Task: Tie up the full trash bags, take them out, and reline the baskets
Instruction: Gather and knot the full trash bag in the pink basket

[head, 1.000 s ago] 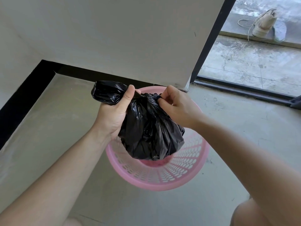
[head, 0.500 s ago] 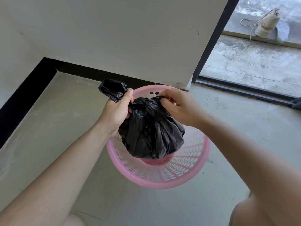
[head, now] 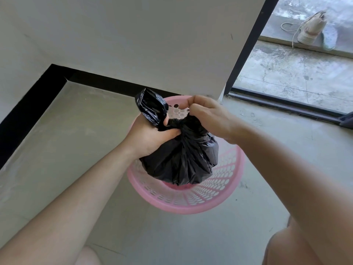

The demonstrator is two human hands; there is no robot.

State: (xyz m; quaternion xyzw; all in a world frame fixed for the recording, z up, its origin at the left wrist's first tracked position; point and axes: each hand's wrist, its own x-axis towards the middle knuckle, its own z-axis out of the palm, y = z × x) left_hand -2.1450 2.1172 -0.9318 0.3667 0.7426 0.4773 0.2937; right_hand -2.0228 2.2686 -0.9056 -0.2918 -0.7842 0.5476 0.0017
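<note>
Since half a second ago, the bag's neck has been drawn tighter, its loose tail has swung from pointing left to standing nearly upright, and the right hand has rolled over the top of the gather. Head view, looking down: the left hand (head: 150, 137) is curled around the twisted neck of a black trash bag (head: 181, 161), thumb pressed across the front, with the free tail (head: 150, 106) poking up above the fist. The right hand (head: 210, 119) grips the other side of the neck, fingers bunched and curled inward; whether it pinches a second strand of plastic is hidden by the knuckles. The bag hangs from both hands over a pink perforated basket (head: 191, 206) standing on a grey floor (head: 76, 131) near a pale wall (head: 133, 35) with black skirting (head: 28, 111). The bag's bottom dips into the basket's mouth; whether it touches the inside cannot be told. At the upper right, a worn shoe (head: 311, 31) lies outdoors. The film looks thin, soft and slick, easy to tear or let slip, and the modest rounded bulge suggests a light load. The gathered neck is likely the safest place to hold it.
</note>
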